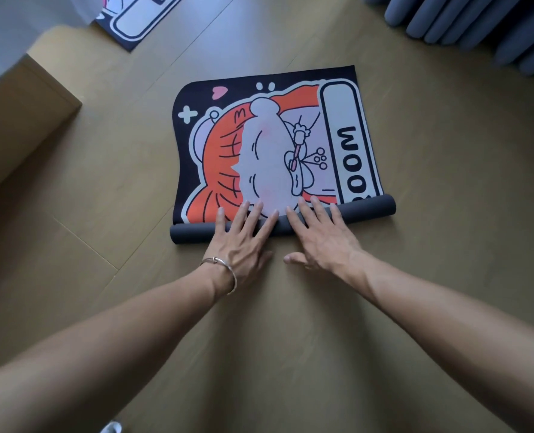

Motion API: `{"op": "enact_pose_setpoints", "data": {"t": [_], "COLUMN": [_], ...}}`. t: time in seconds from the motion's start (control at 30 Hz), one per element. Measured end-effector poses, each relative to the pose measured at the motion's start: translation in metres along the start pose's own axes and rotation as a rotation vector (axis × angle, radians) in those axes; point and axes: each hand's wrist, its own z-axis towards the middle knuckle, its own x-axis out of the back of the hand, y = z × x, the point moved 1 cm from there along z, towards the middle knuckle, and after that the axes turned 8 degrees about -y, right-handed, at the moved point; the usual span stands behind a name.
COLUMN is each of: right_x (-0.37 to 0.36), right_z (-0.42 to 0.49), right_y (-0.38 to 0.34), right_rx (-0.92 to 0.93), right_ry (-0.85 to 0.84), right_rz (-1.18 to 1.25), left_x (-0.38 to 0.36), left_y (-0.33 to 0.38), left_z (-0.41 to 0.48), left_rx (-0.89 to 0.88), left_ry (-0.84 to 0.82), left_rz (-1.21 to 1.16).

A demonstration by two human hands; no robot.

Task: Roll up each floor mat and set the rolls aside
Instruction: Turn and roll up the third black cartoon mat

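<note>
Left hand (243,239) and right hand (320,235) press flat, fingers straight, on the mat's (268,151) grey roll (365,210); I'd push both evenly so it winds tight and straight.

Tan plank floor (415,182), grey-blue curtain (478,23), wooden cabinet (25,114).

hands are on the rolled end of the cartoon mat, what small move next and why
Probably push the roll one turn forward: left hand and right hand lie flat on it, and most of the mat is unrolled ahead.
</note>
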Motion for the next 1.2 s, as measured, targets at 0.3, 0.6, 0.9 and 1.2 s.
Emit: {"op": "enact_pose_setpoints", "data": {"t": [0.3, 0.6, 0.9, 1.2], "right_x": [0.014, 0.015, 0.006, -0.020], "right_z": [0.010, 0.009, -0.010, -0.048], "right_y": [0.013, 0.046, 0.041, 0.029], "right_rx": [-0.032, -0.104, -0.106, -0.025], "right_ry": [0.038, 0.118, 0.164, 0.098], "right_rz": [0.009, -0.081, -0.322, -0.204], "left_x": [0.010, 0.019, 0.014, -0.001], "left_y": [-0.013, -0.017, -0.014, -0.001], "left_z": [0.018, 0.035, 0.022, -0.011], "left_rx": [0.040, 0.131, 0.108, -0.070], "left_ry": [-0.050, -0.030, 0.020, -0.059], "left_rz": [-0.001, -0.049, 0.155, 0.153]}}
